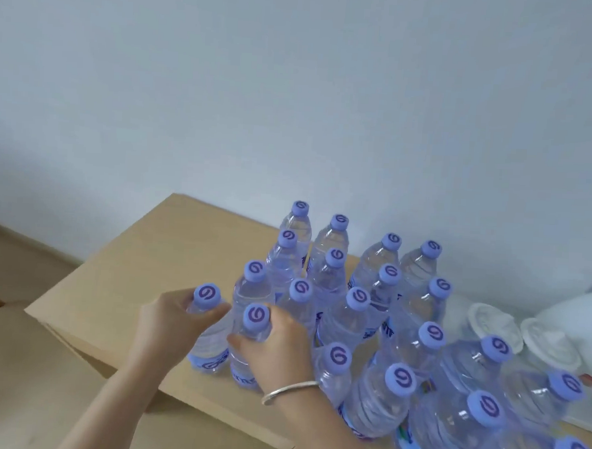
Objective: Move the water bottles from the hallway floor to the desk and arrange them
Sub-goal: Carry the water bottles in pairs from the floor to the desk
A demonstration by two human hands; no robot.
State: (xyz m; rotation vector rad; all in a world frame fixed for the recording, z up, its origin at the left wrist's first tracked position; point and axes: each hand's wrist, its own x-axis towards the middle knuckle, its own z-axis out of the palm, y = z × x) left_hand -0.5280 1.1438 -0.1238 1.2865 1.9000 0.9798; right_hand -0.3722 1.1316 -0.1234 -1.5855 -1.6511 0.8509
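Note:
Several clear water bottles with purple-blue caps (pixel 357 299) stand upright in rows on the light wooden desk (pixel 138 260), close to the white wall. My left hand (pixel 169 324) grips the neck of the leftmost bottle (pixel 209 340) at the front of the group. My right hand (pixel 278 343), with a silver bangle on its wrist, grips the neck of the bottle (pixel 246 355) right beside it. Both held bottles stand on the desk near its front edge, touching each other.
White lidded cups (pixel 491 325) and a white kettle-like object (pixel 577 318) sit at the right of the desk behind the bottles. Bare desk surface lies to the left of the bottles. The floor (pixel 13 364) shows at lower left.

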